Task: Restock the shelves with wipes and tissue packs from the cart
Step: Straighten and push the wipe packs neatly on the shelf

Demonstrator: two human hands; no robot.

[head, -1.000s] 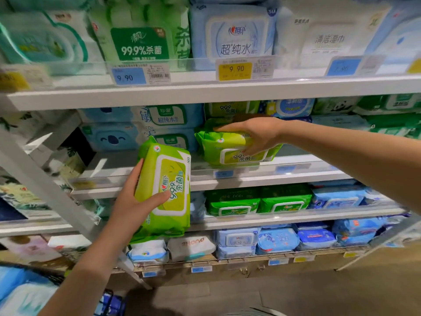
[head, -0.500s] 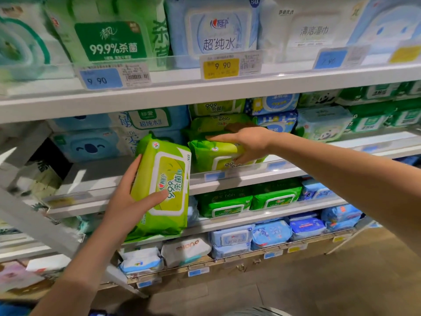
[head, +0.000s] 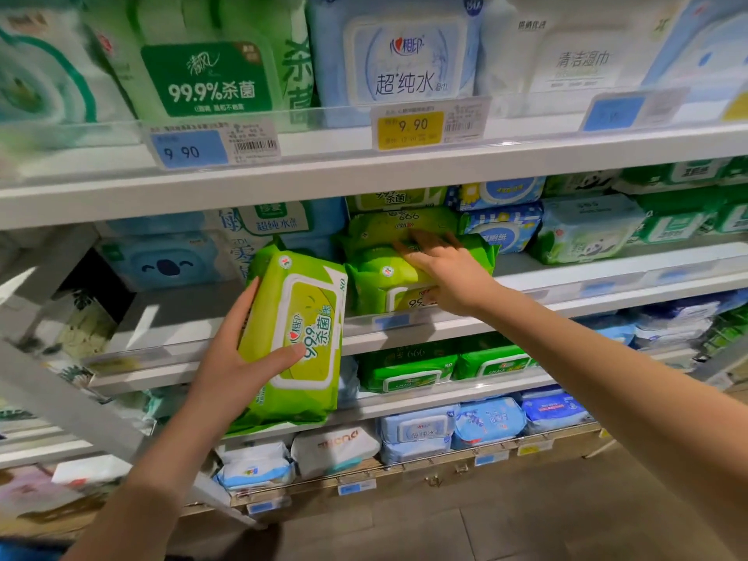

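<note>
The left hand [head: 230, 374] grips a lime-green wipes pack [head: 299, 330] upright, thumb across its front, just before the shelf [head: 587, 303]. To its right, the right hand [head: 449, 273] rests straight, spread fingers on a matching pack [head: 376, 281] lying on that shelf

Lime-green wipes pack [head: 295, 338]: glossy, crinkled plastic film. Shelf board [head: 364, 172]: smooth matt white. Price-tag rail [head: 324, 119]: clear glossy plastic.

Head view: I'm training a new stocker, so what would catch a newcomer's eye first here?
The bright lime wipes pack gripped in the left hand, centre-left. Beside it, the right hand rests on a matching pack on the middle shelf, below a yellow price tag.
</note>
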